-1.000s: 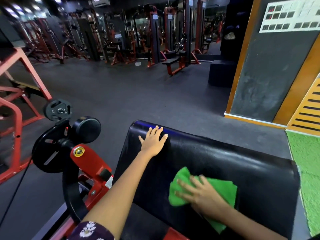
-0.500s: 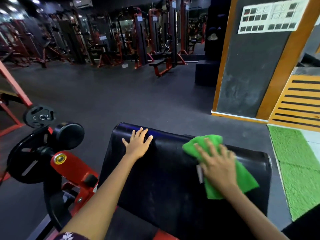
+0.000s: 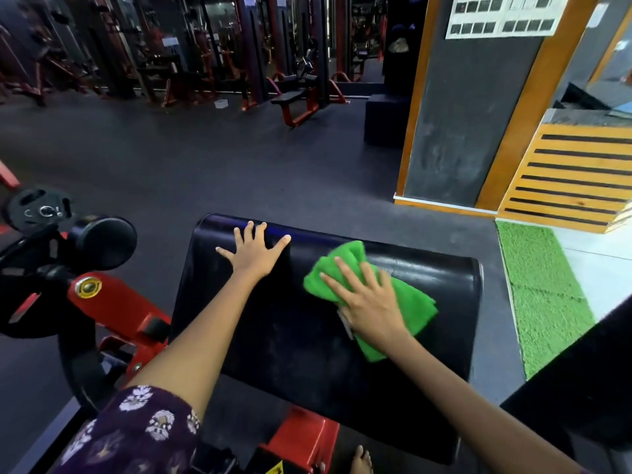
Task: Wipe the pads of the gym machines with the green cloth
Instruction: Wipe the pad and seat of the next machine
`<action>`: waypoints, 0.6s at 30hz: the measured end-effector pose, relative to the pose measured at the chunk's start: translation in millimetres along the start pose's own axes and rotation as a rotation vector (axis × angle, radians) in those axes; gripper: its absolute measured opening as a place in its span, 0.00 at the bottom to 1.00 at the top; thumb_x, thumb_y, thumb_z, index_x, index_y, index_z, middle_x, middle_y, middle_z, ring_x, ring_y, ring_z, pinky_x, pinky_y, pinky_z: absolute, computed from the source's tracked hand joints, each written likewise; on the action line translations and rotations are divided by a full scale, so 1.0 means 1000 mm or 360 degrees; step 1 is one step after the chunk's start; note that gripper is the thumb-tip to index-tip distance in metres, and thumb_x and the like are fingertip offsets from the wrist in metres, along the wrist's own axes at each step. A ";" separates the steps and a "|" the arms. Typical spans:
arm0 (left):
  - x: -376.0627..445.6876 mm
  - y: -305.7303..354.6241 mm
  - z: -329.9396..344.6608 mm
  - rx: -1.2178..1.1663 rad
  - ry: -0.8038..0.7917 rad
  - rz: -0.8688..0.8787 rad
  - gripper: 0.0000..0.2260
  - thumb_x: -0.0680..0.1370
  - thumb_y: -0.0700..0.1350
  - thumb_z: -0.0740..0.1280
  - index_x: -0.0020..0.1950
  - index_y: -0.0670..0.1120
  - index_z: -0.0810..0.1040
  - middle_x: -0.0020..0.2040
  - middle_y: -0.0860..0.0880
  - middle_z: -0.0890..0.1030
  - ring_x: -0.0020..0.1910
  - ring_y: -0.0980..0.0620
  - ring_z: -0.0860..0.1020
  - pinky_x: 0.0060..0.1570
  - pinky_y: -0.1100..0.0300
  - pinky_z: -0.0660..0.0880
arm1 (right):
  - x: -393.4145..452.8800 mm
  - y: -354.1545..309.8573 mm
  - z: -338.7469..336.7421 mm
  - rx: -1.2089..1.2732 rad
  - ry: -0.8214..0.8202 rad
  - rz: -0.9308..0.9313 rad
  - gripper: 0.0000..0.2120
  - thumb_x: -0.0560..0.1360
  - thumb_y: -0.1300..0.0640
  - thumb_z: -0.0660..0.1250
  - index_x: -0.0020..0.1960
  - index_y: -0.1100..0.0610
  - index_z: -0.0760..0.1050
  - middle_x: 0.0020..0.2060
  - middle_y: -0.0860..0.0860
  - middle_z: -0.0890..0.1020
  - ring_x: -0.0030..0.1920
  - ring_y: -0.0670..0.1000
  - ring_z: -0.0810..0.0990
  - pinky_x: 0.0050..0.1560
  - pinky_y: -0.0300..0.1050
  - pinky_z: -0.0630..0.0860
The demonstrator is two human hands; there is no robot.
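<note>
A short dark purple sleeve with white floral print (lower left of the frame) covers the left upper arm; both forearms are bare.

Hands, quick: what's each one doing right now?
Left hand: open, fingers spread flat on the black pad, holding nothing.
Right hand: open, fingers straight, pressing the green cloth onto the pad.

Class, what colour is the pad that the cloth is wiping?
Black, clearest in the head view: the pad under the green cloth.
</note>
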State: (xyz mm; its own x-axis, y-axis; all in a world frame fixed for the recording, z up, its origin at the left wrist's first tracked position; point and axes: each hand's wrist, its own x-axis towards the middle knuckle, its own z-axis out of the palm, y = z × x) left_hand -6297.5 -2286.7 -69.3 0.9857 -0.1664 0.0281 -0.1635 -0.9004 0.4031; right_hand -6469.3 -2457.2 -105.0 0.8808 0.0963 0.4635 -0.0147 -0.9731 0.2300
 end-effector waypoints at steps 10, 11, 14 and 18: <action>-0.002 0.014 0.006 -0.0151 0.0016 -0.0099 0.31 0.79 0.61 0.55 0.77 0.48 0.54 0.79 0.47 0.47 0.76 0.43 0.41 0.70 0.34 0.39 | -0.027 0.079 -0.020 -0.0075 0.0034 0.0943 0.22 0.76 0.45 0.60 0.68 0.48 0.71 0.67 0.57 0.71 0.60 0.63 0.67 0.54 0.56 0.63; -0.005 0.018 0.008 -0.0183 0.0029 -0.0114 0.29 0.80 0.59 0.55 0.77 0.47 0.54 0.79 0.47 0.47 0.76 0.43 0.41 0.70 0.35 0.40 | -0.029 0.065 -0.015 -0.0130 0.0028 0.0797 0.23 0.75 0.44 0.59 0.68 0.48 0.72 0.66 0.57 0.73 0.58 0.62 0.67 0.53 0.56 0.63; -0.013 0.022 0.016 -0.0219 0.0048 -0.0099 0.27 0.81 0.57 0.53 0.77 0.47 0.53 0.79 0.48 0.46 0.76 0.43 0.41 0.70 0.35 0.41 | -0.039 0.024 0.001 -0.0139 0.0003 0.0470 0.25 0.74 0.43 0.56 0.69 0.48 0.71 0.68 0.56 0.73 0.57 0.61 0.68 0.54 0.57 0.62; -0.031 0.021 0.027 -0.0245 0.0068 -0.0070 0.28 0.81 0.58 0.51 0.78 0.50 0.49 0.78 0.49 0.43 0.77 0.45 0.40 0.70 0.36 0.42 | -0.046 -0.015 0.012 -0.0134 -0.0068 0.0139 0.26 0.71 0.44 0.63 0.69 0.48 0.71 0.69 0.54 0.72 0.58 0.61 0.67 0.54 0.58 0.63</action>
State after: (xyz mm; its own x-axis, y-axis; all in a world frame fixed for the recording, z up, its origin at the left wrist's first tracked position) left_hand -6332.7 -2311.3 -86.1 0.9931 -0.1081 0.0453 -0.1154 -0.8338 0.5399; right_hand -6503.8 -2449.4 -140.4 0.8937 0.0010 0.4486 -0.1306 -0.9561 0.2624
